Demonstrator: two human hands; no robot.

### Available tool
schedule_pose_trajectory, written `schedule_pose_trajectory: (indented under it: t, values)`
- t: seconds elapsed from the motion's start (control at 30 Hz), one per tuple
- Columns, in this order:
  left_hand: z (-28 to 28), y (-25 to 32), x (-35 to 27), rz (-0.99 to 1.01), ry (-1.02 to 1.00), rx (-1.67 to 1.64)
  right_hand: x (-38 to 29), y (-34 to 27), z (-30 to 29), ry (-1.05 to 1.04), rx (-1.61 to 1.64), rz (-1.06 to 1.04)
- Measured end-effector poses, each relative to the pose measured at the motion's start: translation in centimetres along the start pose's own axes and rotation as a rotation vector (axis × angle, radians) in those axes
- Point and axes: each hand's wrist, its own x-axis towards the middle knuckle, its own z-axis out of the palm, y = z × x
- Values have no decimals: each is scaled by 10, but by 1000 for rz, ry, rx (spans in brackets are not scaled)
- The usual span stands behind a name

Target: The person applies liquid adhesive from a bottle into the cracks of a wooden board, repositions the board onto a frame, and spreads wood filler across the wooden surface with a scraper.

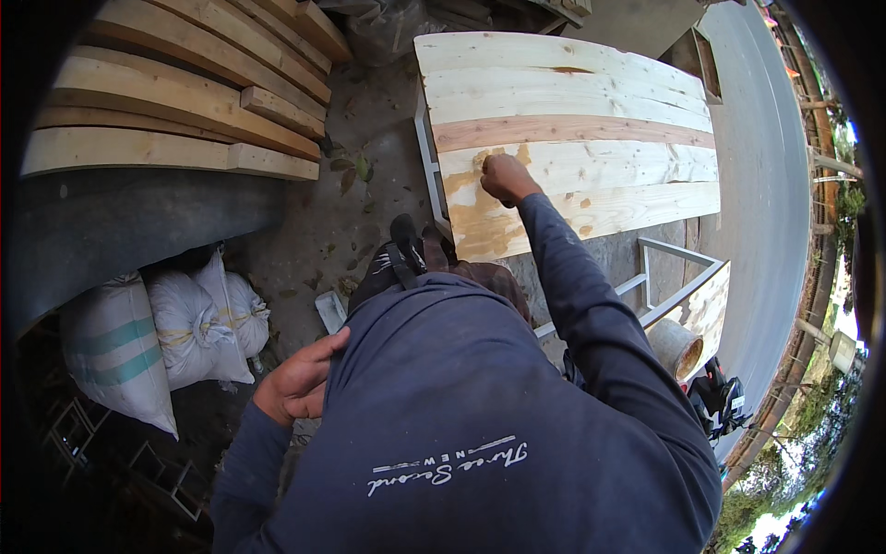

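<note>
My right hand (510, 181), fingers curled, is low over the near-left end of a wooden plank tabletop (644, 163). Its underside is hidden, so I cannot tell whether it holds anything. Around it, a tan coating (477, 221) lies in uneven patches on the pale boards, with small tan dabs farther right. One reddish board (574, 131) runs through the otherwise pale top. My left hand (299, 381) rests against the side of my dark shirt (415, 360), thumb and fingers apart, with no tool visible in it.
Stacked timber beams (187, 90) lie at upper left. White woven sacks (114, 346) stand below a dark sheet-like surface (138, 215). To the right are a metal frame (682, 294), a round container (675, 346) and part of a motorbike (720, 401). Dry leaves (353, 170) litter the floor.
</note>
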Motion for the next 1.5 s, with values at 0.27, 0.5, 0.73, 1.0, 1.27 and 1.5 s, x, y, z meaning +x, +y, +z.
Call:
schedule_pose_trajectory:
  t: [0.27,0.5,0.73,1.0,1.27,1.5]
  values:
    - [13,2,-3,-1,86,18,13,30,76,376,-3,-253]
    - [13,5,1,-36,-96,-5,9,12,43,298,4,-207]
    - [20,4,3,-8,-36,67,-6,-16,23,162,-42,-179]
    - [51,-9,24,-46,34,150,-34,5,6,-60,-52,-198]
    - [114,-42,97,-98,139,257,-212,230,35,479,678,318]
    - [187,-122,204,-205,286,512,-480,495,108,773,176,975]
